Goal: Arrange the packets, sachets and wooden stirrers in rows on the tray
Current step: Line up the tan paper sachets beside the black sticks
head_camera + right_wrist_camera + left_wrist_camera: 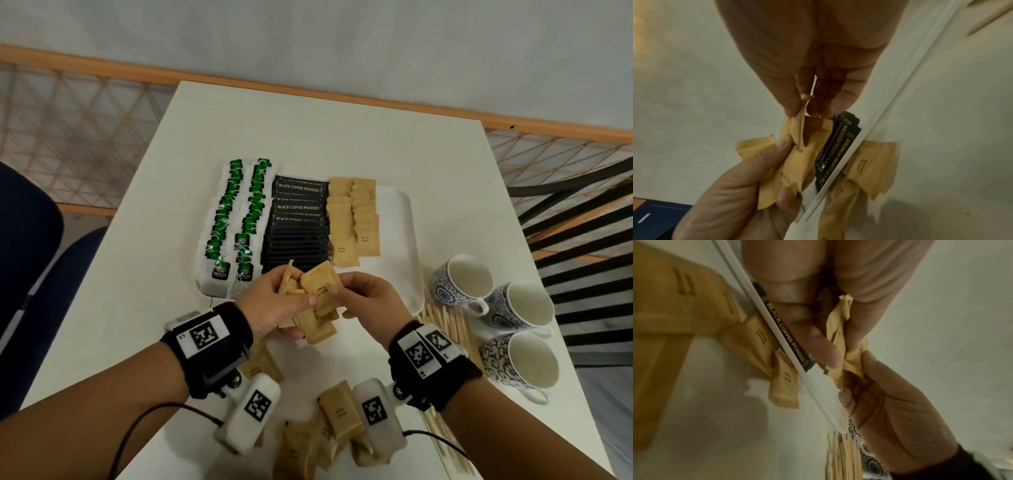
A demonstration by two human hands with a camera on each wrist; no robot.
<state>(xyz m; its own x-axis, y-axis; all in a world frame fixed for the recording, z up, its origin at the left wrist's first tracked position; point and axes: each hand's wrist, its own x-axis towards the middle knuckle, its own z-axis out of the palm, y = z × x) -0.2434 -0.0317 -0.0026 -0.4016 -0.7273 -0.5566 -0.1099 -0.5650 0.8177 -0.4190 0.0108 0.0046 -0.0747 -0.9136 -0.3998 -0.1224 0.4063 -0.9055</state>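
Right hand [363, 296] pinches one brown sugar sachet [322, 286] off the bunch [303, 318] gripped in the left hand [274, 305], just above the tray [404, 219] near edge, where tea, coffee and sugar rows lie. Risk: loose bunch could slip and scatter onto the coffee row [296, 236]; wooden stirrers [452, 325] not yet placed.

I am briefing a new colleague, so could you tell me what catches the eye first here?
Both hands meet at centre: the left hand holds a bunch of brown sugar sachets while the right hand pinches one. Behind them, the white tray carries rows of green tea bags and black coffee packets.
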